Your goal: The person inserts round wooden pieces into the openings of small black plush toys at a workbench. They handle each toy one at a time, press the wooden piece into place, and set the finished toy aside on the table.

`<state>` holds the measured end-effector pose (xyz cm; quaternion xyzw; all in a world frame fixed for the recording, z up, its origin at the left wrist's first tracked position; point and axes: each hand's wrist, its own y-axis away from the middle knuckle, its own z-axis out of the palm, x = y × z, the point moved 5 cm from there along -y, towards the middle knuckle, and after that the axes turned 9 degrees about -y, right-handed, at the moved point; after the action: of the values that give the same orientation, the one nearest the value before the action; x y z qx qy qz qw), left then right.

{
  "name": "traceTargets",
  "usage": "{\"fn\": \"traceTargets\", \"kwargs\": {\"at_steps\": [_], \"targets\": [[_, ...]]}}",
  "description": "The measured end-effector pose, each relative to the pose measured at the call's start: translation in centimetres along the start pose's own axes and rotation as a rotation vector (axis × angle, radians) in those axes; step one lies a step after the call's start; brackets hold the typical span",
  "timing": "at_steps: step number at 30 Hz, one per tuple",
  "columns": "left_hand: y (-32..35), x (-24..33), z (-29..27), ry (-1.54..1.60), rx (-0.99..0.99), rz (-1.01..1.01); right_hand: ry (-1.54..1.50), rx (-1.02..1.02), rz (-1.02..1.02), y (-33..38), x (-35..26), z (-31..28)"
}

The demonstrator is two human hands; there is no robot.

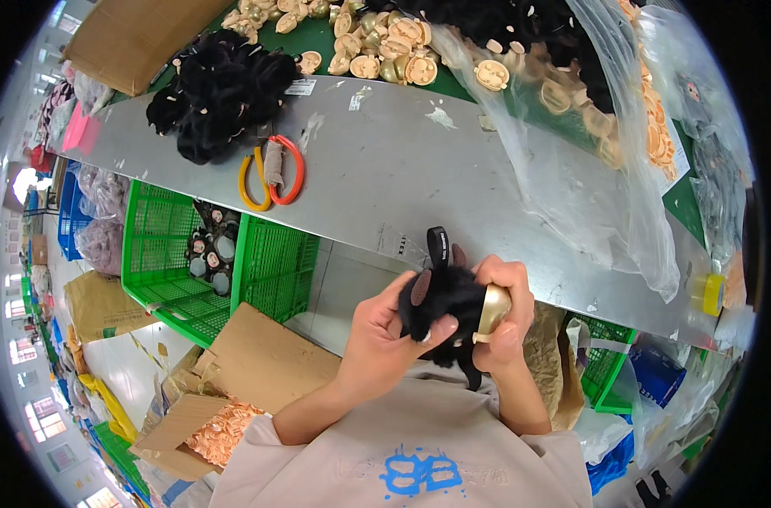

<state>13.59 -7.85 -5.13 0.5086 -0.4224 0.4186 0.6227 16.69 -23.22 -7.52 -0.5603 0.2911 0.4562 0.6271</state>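
Note:
In front of my chest I hold a small black plush toy [443,292] with brown ear patches and a black loop strap [437,247] sticking up. My left hand [377,339] is closed round the toy's left side, its thumb pressing into the fur. In the fingers of my right hand [508,317] is a gold plastic shell [493,310], set against the toy's right side; whether the two are joined I cannot tell. Farther off, scissors [273,173] with one red and one yellow handle loop and a wrapped middle lie on the metal table [368,169].
Black plush pieces [220,97] are heaped at the far left, beside gold and beige plastic shells [394,46]. Clear plastic sheeting [563,195] drapes over the table's right. Below are green crates [275,262] and a cardboard box [170,436] of peach-coloured parts. Yellow tape [713,295] sits far right.

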Motion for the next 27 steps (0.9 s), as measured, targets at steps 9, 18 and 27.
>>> {"fn": "traceTargets", "kwargs": {"at_steps": [9,18,27], "targets": [[-0.3,0.5,0.6,0.183,0.097,0.026,0.119,0.036,-0.042,-0.9,-1.5,0.5],[-0.7,0.4,0.6,0.108,0.11,0.071,0.126,0.067,-0.102,-1.3,-2.1,0.0],[-0.9,0.5,0.5,0.053,0.146,0.098,0.371,0.006,-0.319,-1.7,-2.9,0.0]]}}
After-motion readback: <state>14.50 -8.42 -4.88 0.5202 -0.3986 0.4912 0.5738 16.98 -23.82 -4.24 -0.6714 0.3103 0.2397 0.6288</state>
